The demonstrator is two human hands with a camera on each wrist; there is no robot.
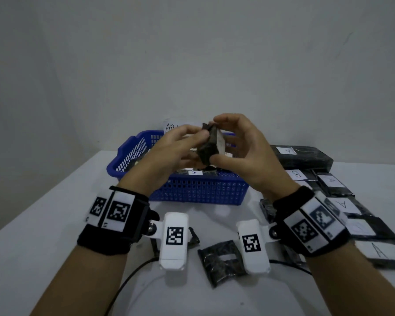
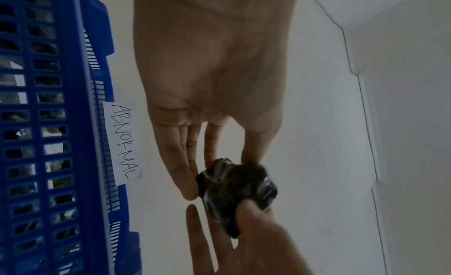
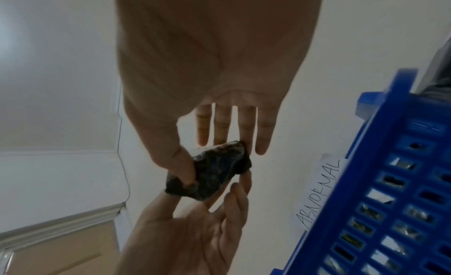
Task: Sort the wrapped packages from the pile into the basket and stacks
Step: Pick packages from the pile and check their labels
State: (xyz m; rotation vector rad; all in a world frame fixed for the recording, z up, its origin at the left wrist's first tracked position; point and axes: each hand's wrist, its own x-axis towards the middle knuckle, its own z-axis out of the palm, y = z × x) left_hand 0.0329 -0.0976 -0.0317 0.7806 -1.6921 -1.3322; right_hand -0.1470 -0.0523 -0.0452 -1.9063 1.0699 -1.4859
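A small black wrapped package (image 1: 209, 145) (image 2: 234, 192) (image 3: 214, 171) with one pale face is held in the air above the blue basket (image 1: 192, 190). My left hand (image 1: 198, 142) (image 2: 219, 175) pinches its left side between thumb and fingertips. My right hand (image 1: 219, 140) (image 3: 205, 157) grips its right side, thumb below and fingers over the top. The basket holds several wrapped packages and carries a paper label reading ABNORMAL (image 2: 123, 142) (image 3: 319, 192) on its far rim.
Black packages with white A and B labels lie in stacks at the right (image 1: 338, 201); a long one (image 1: 301, 156) lies behind them. Another small black package (image 1: 221, 261) rests on the white table (image 1: 55, 213) between my wrists. A cable (image 1: 128, 279) runs near the front edge.
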